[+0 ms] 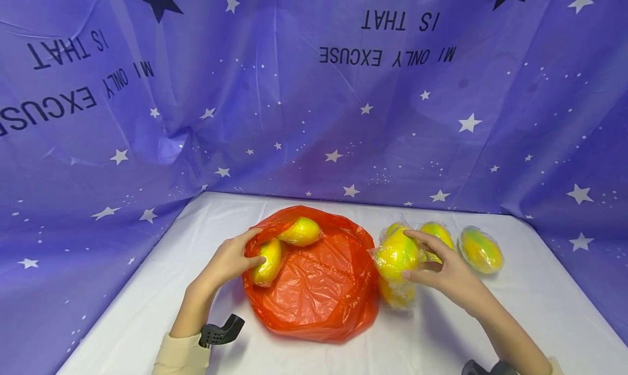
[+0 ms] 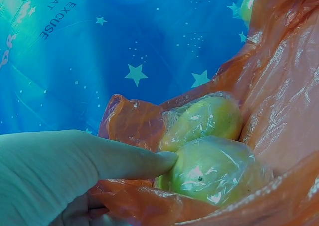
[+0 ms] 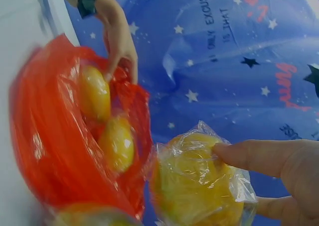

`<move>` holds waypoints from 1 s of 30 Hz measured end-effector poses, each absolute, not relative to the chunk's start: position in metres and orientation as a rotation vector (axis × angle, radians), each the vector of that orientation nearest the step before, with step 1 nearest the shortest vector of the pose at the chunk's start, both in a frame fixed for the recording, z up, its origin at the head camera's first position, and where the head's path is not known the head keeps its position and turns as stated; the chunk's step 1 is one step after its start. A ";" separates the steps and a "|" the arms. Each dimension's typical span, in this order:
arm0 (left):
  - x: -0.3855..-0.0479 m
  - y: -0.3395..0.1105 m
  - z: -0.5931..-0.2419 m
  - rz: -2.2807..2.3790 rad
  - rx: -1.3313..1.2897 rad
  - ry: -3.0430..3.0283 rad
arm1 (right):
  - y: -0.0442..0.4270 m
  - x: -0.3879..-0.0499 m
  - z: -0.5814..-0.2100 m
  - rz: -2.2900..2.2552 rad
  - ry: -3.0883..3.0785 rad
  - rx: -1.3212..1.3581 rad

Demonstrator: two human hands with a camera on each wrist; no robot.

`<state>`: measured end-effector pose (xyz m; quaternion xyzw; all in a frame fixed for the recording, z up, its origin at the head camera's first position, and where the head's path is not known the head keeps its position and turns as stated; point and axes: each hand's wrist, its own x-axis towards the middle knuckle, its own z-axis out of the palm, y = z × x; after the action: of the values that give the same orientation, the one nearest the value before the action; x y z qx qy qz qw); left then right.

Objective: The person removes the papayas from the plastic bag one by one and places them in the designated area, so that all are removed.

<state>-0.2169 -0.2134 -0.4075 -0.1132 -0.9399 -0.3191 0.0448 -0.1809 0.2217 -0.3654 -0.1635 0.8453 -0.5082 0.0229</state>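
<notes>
An open red plastic bag (image 1: 314, 298) holds two film-wrapped yellow-green mangoes (image 1: 301, 232) at its left side. My left hand (image 1: 228, 263) grips the bag's left rim; in the left wrist view its thumb (image 2: 134, 159) touches the nearer mango (image 2: 214, 171). Just beyond the bag's right rim, my right hand (image 1: 453, 274) pinches another wrapped mango (image 1: 396, 255) between thumb and fingers. The right wrist view shows this mango (image 3: 194, 181) close up, its clear film crumpled.
Right of the bag, one wrapped mango (image 1: 394, 296) lies partly under the held one, and another (image 1: 394, 228) shows behind it. Two more (image 1: 438, 234) (image 1: 481, 249) sit farther right on the white table (image 1: 441, 337). A purple star-patterned cloth (image 1: 294, 119) hangs behind and at both sides.
</notes>
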 end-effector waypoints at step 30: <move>-0.217 -0.212 -0.406 -0.991 -0.330 -2.882 | 0.279 -0.168 -0.378 -1.430 2.692 -0.367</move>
<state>-0.2166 -0.2121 -0.4063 -0.1076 -0.9395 -0.3231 0.0380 -0.1681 0.2788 -0.3775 -0.1193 0.8763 -0.4655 0.0356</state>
